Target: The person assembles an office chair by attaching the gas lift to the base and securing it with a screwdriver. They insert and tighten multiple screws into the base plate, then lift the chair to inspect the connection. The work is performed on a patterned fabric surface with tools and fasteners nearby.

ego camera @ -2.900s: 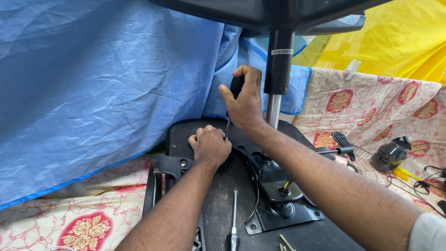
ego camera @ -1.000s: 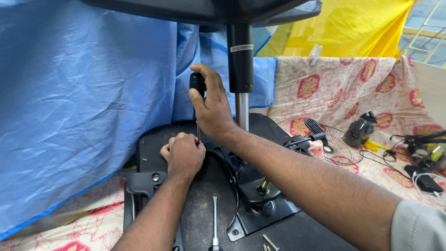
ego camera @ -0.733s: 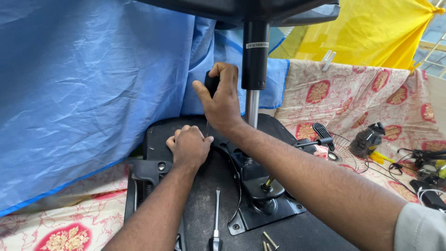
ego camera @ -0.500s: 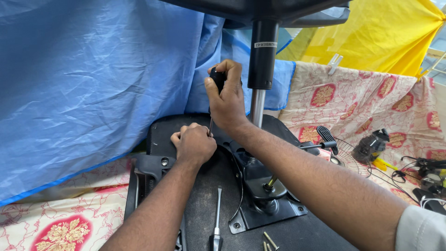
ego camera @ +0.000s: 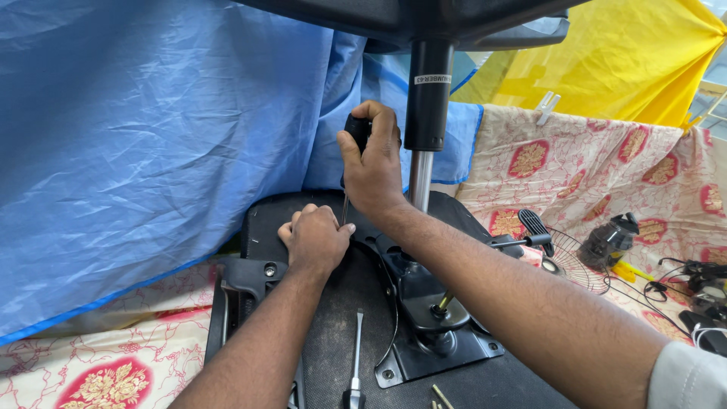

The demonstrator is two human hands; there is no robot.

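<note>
since half a second ago our right hand (ego camera: 371, 167) has sunk slightly with the screwdriver (ego camera: 354, 144); nothing else has shifted. its fingers are wrapped tight round the black handle, shaft pointing to 6 o'clock onto the upturned chair seat (ego camera: 356, 303). our left hand (ego camera: 314, 238) is curled closed at the tip, touching the shaft. at 6 o'clock a spare screwdriver (ego camera: 356, 356) lies loose on the seat.

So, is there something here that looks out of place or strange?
Yes: the office chair is upside down, its seat underside facing up and the gas column rising from it. A spare screwdriver and loose screws lie on it. The right hand grips a screwdriver; the left hand steadies its tip.
</note>
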